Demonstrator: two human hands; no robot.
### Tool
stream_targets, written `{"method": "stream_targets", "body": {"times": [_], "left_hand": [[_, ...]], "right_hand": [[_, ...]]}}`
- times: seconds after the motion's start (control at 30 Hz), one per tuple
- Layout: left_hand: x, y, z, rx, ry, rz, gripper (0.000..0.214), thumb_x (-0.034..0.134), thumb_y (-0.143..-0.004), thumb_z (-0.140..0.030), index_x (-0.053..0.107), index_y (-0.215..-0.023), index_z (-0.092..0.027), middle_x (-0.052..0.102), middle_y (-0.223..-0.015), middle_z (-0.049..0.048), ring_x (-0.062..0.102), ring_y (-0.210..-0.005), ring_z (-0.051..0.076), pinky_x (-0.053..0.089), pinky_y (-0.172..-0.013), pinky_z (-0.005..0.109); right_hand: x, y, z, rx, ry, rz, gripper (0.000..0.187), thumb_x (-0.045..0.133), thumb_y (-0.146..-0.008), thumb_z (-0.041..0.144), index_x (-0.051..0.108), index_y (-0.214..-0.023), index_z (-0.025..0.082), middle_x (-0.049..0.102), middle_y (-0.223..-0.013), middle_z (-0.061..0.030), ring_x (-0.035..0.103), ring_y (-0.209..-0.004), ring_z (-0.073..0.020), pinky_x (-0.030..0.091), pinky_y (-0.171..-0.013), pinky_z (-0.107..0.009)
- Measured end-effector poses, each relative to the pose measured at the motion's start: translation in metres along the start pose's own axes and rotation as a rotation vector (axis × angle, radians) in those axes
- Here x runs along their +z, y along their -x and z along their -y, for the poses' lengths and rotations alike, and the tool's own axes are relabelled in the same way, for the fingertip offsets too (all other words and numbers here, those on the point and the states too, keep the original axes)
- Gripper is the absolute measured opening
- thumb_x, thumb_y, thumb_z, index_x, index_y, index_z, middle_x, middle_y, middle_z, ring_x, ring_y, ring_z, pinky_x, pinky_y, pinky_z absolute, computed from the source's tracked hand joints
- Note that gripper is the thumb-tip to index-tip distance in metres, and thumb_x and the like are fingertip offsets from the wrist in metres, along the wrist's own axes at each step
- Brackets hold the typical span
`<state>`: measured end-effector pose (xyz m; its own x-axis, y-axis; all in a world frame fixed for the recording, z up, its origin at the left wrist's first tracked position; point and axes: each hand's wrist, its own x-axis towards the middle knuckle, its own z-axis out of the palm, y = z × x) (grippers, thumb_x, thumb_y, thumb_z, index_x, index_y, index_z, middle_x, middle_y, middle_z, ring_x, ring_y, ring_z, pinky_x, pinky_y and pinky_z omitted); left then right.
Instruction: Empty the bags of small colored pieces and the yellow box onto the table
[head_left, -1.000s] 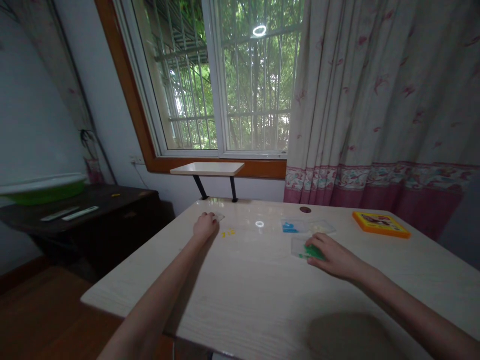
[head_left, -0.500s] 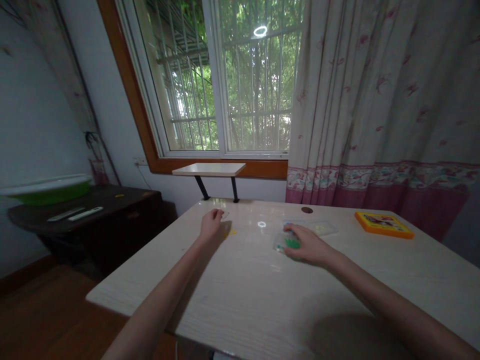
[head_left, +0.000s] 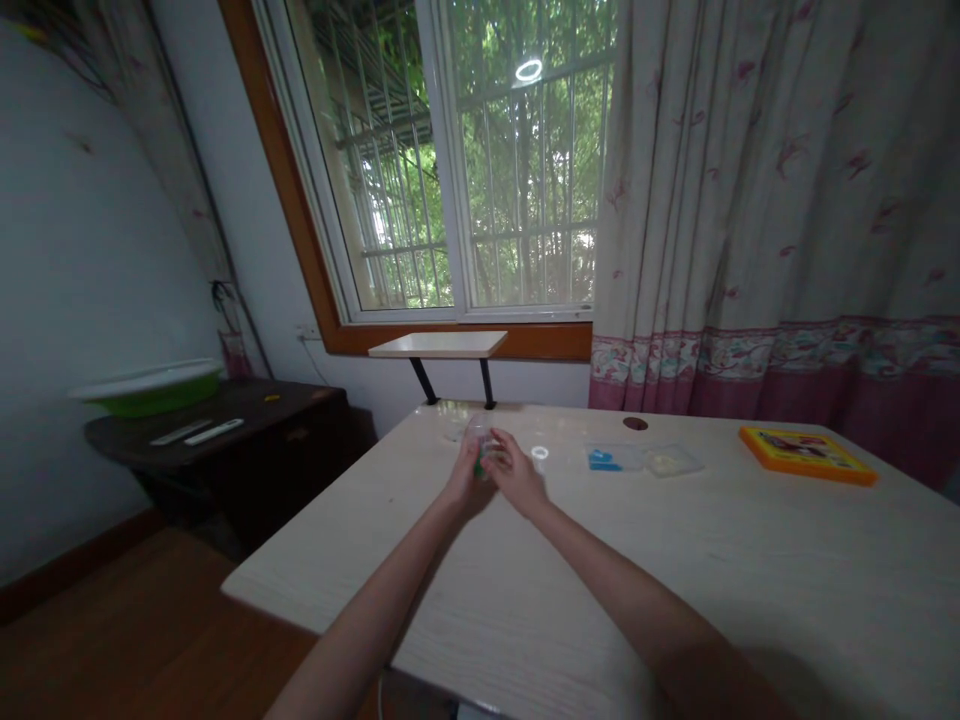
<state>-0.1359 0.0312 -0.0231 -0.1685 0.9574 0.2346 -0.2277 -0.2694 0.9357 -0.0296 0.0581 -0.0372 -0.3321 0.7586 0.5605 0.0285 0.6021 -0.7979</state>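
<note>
A small clear plastic box [head_left: 478, 430] with green pieces inside is between my two hands above the desk. My left hand [head_left: 463, 482] is closed round its left and lower side. From the right, my right hand [head_left: 517, 478] touches the box with bent fingers and thumb, gripping its edge. The fingers partly cover the green contents. Right of my hands lie a clear box with blue pieces [head_left: 604, 460] and a clear box with pale pieces [head_left: 673, 460].
An orange and yellow flat case [head_left: 806, 455] lies at the right of the pale desk [head_left: 570, 570]. A small raised shelf [head_left: 442, 345] stands at the back edge. On the dark side table [head_left: 277, 400] at left is a green basin [head_left: 161, 390].
My right hand has carried the box with green pieces left to my left hand, which now holds it too. The yellow pieces near my left hand are no longer visible. The view has shifted slightly.
</note>
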Motion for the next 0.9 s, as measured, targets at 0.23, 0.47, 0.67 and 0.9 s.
{"method": "stream_targets", "body": {"times": [0.23, 0.47, 0.67, 0.9], "left_hand": [[-0.003, 0.002, 0.004, 0.222, -0.173, 0.036, 0.06, 0.044, -0.077, -0.058, 0.032, -0.13, -0.031, 0.048, -0.123, 0.0042, 0.044, -0.115, 0.02, 0.035, -0.096, 0.035], [-0.017, -0.002, 0.014, 0.413, -0.667, -0.034, 0.058, 0.043, -0.082, -0.048, 0.029, -0.129, -0.017, 0.037, -0.13, 0.0131, 0.034, -0.121, 0.022, 0.022, -0.104, 0.04], [-0.018, -0.004, 0.011, 0.491, -0.972, 0.04, 0.055, 0.043, -0.083, -0.04, 0.031, -0.128, -0.009, 0.041, -0.127, 0.018, 0.036, -0.119, 0.026, 0.025, -0.102, 0.043], [-0.018, -0.007, 0.014, 0.508, -1.065, 0.031, 0.058, 0.042, -0.084, -0.039, 0.026, -0.131, -0.01, 0.041, -0.126, 0.0189, 0.037, -0.119, 0.027, 0.027, -0.1, 0.045]], "right_hand": [[-0.003, 0.007, -0.007, 0.014, -0.06, -0.01, 0.044, 0.058, -0.074, 0.029, 0.05, -0.116, 0.021, 0.063, -0.101, -0.0062, 0.063, -0.079, -0.0144, 0.054, -0.069, -0.027], [0.001, 0.005, -0.012, 0.077, -0.024, 0.01, 0.034, 0.053, -0.074, 0.019, 0.054, -0.109, 0.021, 0.067, -0.081, -0.0018, 0.064, -0.072, -0.0138, 0.052, -0.067, -0.026], [-0.003, 0.004, -0.014, 0.117, 0.05, 0.098, 0.029, 0.049, -0.074, 0.018, 0.055, -0.103, 0.019, 0.064, -0.069, 0.0017, 0.06, -0.063, -0.0119, 0.049, -0.061, -0.023], [-0.006, 0.004, -0.016, 0.128, 0.151, 0.11, 0.026, 0.047, -0.074, 0.019, 0.055, -0.098, 0.017, 0.061, -0.068, 0.0014, 0.054, -0.059, -0.0113, 0.042, -0.055, -0.021]]}}
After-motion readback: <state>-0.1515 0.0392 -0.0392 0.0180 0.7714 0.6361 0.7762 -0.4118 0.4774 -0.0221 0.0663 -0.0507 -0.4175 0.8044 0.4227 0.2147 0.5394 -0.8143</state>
